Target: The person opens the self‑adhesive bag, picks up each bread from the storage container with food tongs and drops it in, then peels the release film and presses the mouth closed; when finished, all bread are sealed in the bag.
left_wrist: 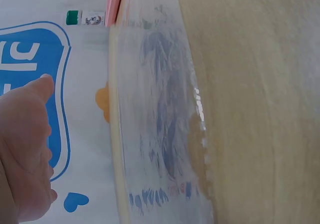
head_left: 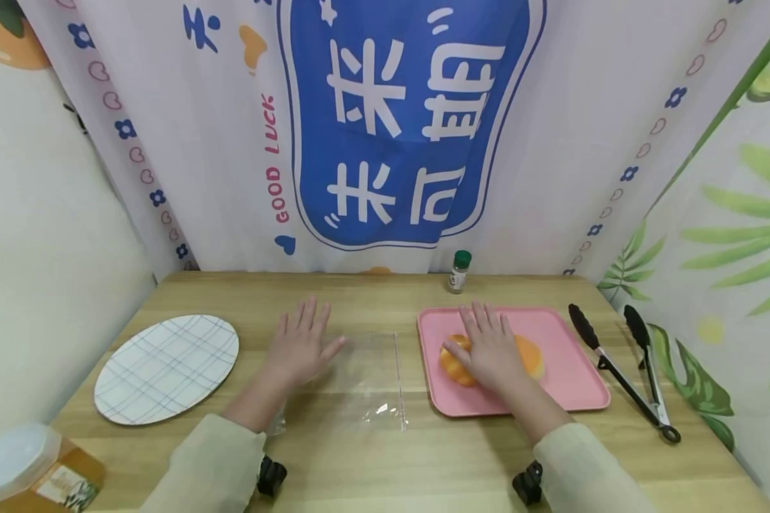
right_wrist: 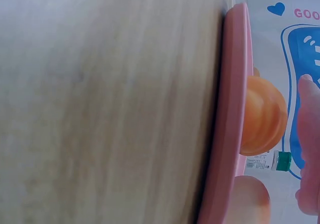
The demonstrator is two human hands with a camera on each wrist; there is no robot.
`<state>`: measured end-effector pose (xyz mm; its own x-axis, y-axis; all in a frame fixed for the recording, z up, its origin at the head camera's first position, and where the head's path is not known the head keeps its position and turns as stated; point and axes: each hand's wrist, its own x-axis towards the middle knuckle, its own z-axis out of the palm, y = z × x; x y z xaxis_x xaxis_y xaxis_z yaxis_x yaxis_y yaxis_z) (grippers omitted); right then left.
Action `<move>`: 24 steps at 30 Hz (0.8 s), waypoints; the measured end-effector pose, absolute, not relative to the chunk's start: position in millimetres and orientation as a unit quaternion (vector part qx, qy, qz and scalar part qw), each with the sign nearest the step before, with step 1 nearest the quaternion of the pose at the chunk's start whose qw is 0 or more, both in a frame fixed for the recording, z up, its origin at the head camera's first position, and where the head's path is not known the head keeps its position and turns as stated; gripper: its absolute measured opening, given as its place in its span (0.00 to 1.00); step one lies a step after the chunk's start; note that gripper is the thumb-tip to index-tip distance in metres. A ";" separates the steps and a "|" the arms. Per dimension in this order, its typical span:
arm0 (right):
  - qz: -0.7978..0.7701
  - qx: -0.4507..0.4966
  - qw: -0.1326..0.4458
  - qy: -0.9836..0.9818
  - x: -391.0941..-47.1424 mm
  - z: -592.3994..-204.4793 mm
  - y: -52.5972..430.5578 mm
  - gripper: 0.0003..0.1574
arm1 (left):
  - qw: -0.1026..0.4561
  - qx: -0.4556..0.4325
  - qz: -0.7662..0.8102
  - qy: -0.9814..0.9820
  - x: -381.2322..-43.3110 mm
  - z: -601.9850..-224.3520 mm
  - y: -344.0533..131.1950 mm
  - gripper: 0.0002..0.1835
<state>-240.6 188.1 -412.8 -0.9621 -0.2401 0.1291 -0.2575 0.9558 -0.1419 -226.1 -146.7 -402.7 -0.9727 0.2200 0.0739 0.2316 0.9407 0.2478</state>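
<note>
A clear, creased plastic bag (head_left: 368,385) lies flat under the left hand (head_left: 300,349); below the right hand (head_left: 490,355), a striped orange bun (head_left: 452,365) and a pale-sided orange bun (head_left: 530,354) sit on a pink tray (head_left: 574,377).

Clad in pale cream, with the right sleeve (head_left: 584,463) on the near side of the pink tray (head_left: 571,356) and the left sleeve (head_left: 208,456) well to the tray's left. Finished with plain, loose cuffs (head_left: 555,443); fitted with small, blocky black wrist cameras (head_left: 272,476) beside them.

Bright, diffuse light washes the tabletop (head_left: 385,477), glinting off clear plastic (head_left: 362,385); both wrist views look soft, slightly blurred.
</note>
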 end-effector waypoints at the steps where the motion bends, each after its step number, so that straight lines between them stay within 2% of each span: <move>1: 0.080 0.125 0.055 -0.987 -241.0 -413.0 188.2 0.51 | 0.021 -0.114 -0.129 -0.985 -225.8 -402.5 -146.8 0.41; 11: 0.117 0.124 0.049 -0.984 -237.0 -409.4 184.2 0.49 | 0.016 -0.133 -0.142 -0.981 -221.2 -403.3 -149.3 0.40; 17: 0.212 0.155 0.028 -0.964 -228.9 -404.2 164.6 0.39 | 0.048 -0.196 -0.222 -0.954 -214.3 -413.8 -144.1 0.33; 24: 0.237 0.225 -0.017 -0.945 -223.3 -411.9 134.7 0.27 | 0.018 -0.207 -0.295 -0.933 -205.6 -432.0 -135.3 0.25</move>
<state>-223.3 134.7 -411.9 -0.8984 -0.4328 0.0739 -0.4164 0.7865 -0.4560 -205.6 -135.3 -432.0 -0.9139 0.3754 0.1545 0.3961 0.7409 0.5424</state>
